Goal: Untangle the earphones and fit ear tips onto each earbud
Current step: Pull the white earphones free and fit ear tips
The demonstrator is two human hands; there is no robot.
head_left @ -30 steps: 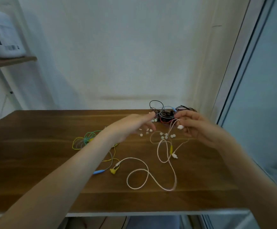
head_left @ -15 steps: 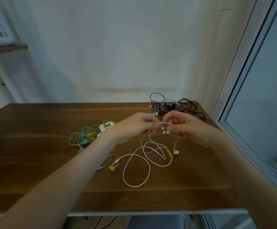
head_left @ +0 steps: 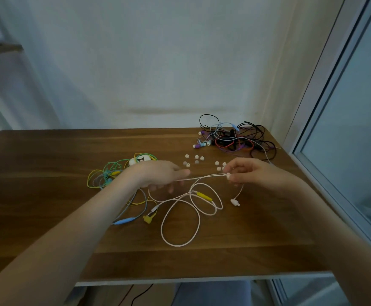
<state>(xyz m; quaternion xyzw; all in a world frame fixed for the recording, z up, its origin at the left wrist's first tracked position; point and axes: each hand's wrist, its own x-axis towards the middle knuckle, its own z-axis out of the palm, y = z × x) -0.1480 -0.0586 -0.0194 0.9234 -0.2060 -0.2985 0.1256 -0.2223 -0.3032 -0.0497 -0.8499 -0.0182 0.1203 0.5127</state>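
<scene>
Half a second ago both hands met over the loose ear tips [head_left: 193, 161], fingertips almost touching. They are now drawn apart. The left hand [head_left: 162, 175] pinches the white earphone cable [head_left: 200, 217], though its fingertips are blurred. The right hand [head_left: 253, 173] pinches one earbud [head_left: 228, 176] between thumb and forefinger. The cable section between the two hands runs nearly straight above the table [head_left: 47, 195].

The rest of the cable lies in open loops on the table in front of the hands, with the yellow inline remote [head_left: 204, 196] in the loops. The second earbud [head_left: 235, 202] hangs below the right hand, at or just above the table. It appears bare.

Judgement: the pull-apart draws out one branch of the cable. Whether a tip is now seated on the held earbud cannot be told; it is too small to resolve. The second earbud probably needs a tip next. The green and yellow tangle [head_left: 109, 173] and the dark tangle [head_left: 235, 138] are not yet sorted.
</scene>
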